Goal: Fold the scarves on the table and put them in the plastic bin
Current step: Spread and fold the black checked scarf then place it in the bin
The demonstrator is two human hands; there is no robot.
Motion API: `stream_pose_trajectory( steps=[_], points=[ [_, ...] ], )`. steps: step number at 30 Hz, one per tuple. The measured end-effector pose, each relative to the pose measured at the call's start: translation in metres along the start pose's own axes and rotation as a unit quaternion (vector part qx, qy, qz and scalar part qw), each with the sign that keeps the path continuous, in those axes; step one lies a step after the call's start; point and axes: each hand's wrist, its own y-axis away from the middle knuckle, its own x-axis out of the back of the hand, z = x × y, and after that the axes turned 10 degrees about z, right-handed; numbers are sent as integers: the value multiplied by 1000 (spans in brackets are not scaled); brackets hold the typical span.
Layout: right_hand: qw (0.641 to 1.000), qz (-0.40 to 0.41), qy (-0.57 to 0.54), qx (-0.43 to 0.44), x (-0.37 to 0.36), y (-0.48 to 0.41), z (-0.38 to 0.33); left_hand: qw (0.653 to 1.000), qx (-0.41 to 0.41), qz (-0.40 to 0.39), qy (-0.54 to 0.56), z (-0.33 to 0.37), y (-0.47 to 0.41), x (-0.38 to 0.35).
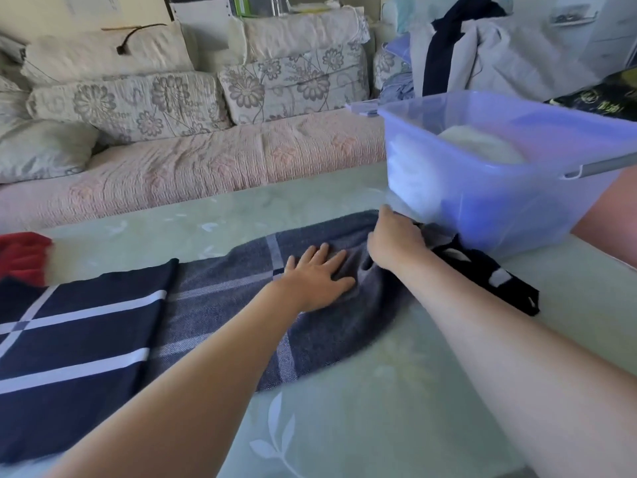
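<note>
Head view: our left hand presses flat on the navy plaid scarf, right hand grips its end; fold unfinished, plastic bin holds one white cloth

Soft, even daylight filled the room. Below where the right hand gripped the scarf, the table gleamed faintly; just beyond the grip, the bin looked blurred.
</note>
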Motion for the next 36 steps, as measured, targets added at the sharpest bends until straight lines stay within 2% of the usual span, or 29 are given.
stream_pose_trajectory(
  steps=[3, 4, 6, 8, 9, 11, 13, 15, 17, 18, 21, 23, 28, 30, 33, 36],
  points=[
    [980, -116, 149, 68, -16, 6, -3, 999, -4, 35, -16, 0, -3, -17],
    [968, -122, 199, 95, -18, 8, -4, 998, -9, 55, -13, -1, -3, -21],
    [951, -82, 236, 180, -17, 11, -7, 995, -22, 98, -8, -4, 1, -24],
    [950, -20, 163, 265, -13, 15, -10, 984, -43, 172, 5, -5, 7, -25],
    [955, -9, 94, 279, -9, 19, -11, 975, -55, 213, 12, -4, 12, -25],
    [965, -42, -26, 259, -3, 29, -9, 961, -65, 268, 20, -1, 25, -26],
    [965, -87, -60, 241, 0, 39, -1, 947, -61, 313, 27, 4, 40, -28],
    [964, -53, -41, 257, 3, 49, 13, 940, -64, 334, 35, 8, 53, -31],
    [951, 24, -14, 307, 11, 60, 25, 950, -69, 302, 43, 13, 64, -37],
    [946, 37, -17, 322, 17, 66, 30, 961, -65, 264, 43, 16, 68, -38],
    [940, -39, -15, 338, 29, 87, 47, 989, -52, 139, 13, 22, 74, -39],
    [940, -70, -10, 334, 29, 94, 59, 993, -54, 101, 1, 30, 76, -37],
    [950, -83, 4, 300, 41, 98, 59, 996, -40, 82, 12, 36, 81, -34],
    [947, -107, 61, 298, 49, 98, 54, 995, -33, 94, 26, 37, 83, -32],
    [933, -192, 185, 242, 66, 94, 46, 993, -2, 109, 43, 35, 84, -30],
    [925, -233, 227, 197, 84, 94, 32, 997, -15, 70, -1, 35, 86, -29]
  ],
)
